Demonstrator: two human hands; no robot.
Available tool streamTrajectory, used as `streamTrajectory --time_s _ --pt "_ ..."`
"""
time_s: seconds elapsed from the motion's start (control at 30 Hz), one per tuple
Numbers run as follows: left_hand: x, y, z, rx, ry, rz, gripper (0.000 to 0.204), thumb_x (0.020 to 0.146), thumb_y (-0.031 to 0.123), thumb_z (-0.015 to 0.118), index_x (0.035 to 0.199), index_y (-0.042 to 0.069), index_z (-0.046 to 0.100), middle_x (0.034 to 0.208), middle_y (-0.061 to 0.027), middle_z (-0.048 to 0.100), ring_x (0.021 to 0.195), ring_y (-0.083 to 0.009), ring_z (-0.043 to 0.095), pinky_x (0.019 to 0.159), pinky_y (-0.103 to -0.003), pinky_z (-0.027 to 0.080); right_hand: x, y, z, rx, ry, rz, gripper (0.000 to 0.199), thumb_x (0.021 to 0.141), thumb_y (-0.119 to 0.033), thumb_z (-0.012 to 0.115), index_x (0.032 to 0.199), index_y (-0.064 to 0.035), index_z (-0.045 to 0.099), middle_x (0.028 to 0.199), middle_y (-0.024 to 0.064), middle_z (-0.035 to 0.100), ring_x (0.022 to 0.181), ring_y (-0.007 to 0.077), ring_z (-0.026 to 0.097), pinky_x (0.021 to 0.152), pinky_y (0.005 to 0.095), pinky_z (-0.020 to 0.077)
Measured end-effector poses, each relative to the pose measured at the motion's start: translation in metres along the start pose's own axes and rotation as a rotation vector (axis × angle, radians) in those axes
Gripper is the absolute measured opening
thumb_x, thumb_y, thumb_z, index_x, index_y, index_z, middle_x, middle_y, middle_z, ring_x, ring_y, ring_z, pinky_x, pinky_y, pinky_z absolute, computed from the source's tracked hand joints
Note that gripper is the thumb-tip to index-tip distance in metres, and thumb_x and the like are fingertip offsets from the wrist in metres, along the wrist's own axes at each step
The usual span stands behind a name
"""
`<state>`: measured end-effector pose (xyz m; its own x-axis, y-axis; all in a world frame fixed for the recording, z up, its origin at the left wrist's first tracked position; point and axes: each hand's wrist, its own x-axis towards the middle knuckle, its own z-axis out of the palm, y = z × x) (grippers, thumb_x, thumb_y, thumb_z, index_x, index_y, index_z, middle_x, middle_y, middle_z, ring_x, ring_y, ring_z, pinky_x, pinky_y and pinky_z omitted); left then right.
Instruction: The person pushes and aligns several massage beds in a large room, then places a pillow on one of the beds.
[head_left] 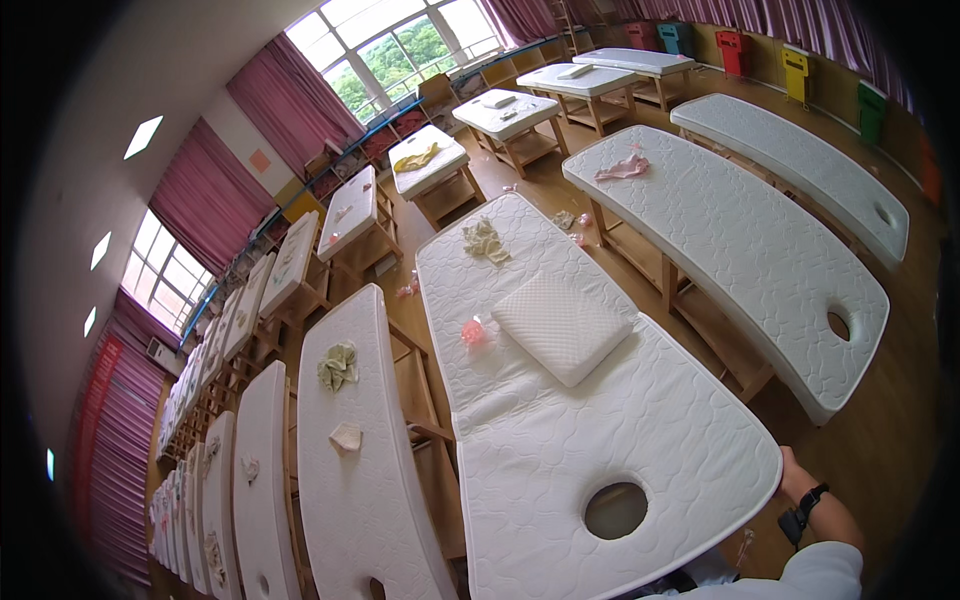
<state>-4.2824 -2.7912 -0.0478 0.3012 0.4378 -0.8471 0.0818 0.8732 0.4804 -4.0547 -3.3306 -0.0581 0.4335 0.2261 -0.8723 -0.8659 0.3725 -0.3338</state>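
In front of me lies a white quilted massage bed mattress [520, 470] with a round face hole [616, 511] at its near end. A crease crosses its middle, and the near part looks tilted against the rest. My right hand [791, 474] is closed on the mattress's near right corner, its fingers mostly hidden by the edge. A black band and a small dark device sit at that wrist. Out of the picture is my left hand. On the mattress rest a white textured pillow [562, 328], a pink plastic-wrapped bundle [473, 332] and a crumpled pale cloth [485, 241].
Another massage bed [730, 230] with a pink cloth [624, 168] stands to the right. At left, a bed [370, 450] carries a greenish cloth [338, 367]; several more beds line the room. Coloured bins [733, 54] stand at the far right wall. Plastic scraps lie on the wooden floor [640, 262].
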Motion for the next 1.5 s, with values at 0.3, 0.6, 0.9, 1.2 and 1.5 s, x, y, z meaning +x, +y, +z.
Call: streamTrajectory --time_s 0.3,0.6,0.9,1.2,1.5 --pt "0.011 0.000 -0.003 -0.021 0.031 -0.014 0.072 0.079 0.060 0.028 0.112 0.001 0.054 0.118 -0.0147 0.054 0.108 -0.0313 0.051 0.096 -0.046 0.034 0.027 0.040 -0.037 0.049 -0.015 -0.186 0.057 0.078 -0.048 0.032 0.108 -0.0082 0.060 0.113 0.0123 0.058 0.104 0.0319 0.053 0.090 0.0491 0.0412" --pt "0.015 -0.013 -0.026 -0.004 0.115 -0.029 0.077 0.079 0.063 0.027 0.112 -0.002 0.054 0.119 -0.0166 0.053 0.108 -0.0321 0.050 0.097 -0.045 0.034 0.016 0.042 -0.020 0.133 -0.014 -0.199 0.058 0.079 -0.049 0.031 0.107 -0.0075 0.060 0.113 0.0128 0.058 0.105 0.0318 0.053 0.090 0.0482 0.0412" --pt "0.034 -0.076 -0.103 0.061 0.506 -0.065 0.082 0.079 0.065 0.026 0.112 -0.004 0.053 0.119 -0.0186 0.053 0.108 -0.0329 0.050 0.098 -0.044 0.033 0.034 0.072 0.021 -0.452 1.323 -0.521 0.068 0.082 -0.062 0.042 0.088 0.0043 0.058 0.084 0.0211 0.062 0.075 0.0359 0.059 0.068 0.0439 0.0449" --pt "0.107 -0.201 -0.179 0.213 1.332 -0.177 0.087 0.078 0.068 0.024 0.112 -0.007 0.052 0.120 -0.0205 0.052 0.109 -0.0337 0.050 0.099 -0.043 0.032 0.158 0.161 -0.074 -0.561 1.641 -0.418 0.072 0.088 -0.056 0.032 0.107 0.0097 0.053 0.106 0.0268 0.057 0.094 0.0400 0.056 0.083 0.0435 0.0445" --pt "0.126 -0.235 -0.182 0.280 1.514 0.066 0.071 0.086 0.057 0.023 0.112 -0.001 0.056 0.115 -0.0211 0.056 0.104 -0.0363 0.053 0.093 -0.044 0.038 0.161 0.154 -0.036 -0.632 1.606 -0.506 0.064 0.092 -0.047 0.027 0.107 0.0097 0.053 0.104 0.0269 0.056 0.095 0.0414 0.054 0.086 0.0440 0.0410"
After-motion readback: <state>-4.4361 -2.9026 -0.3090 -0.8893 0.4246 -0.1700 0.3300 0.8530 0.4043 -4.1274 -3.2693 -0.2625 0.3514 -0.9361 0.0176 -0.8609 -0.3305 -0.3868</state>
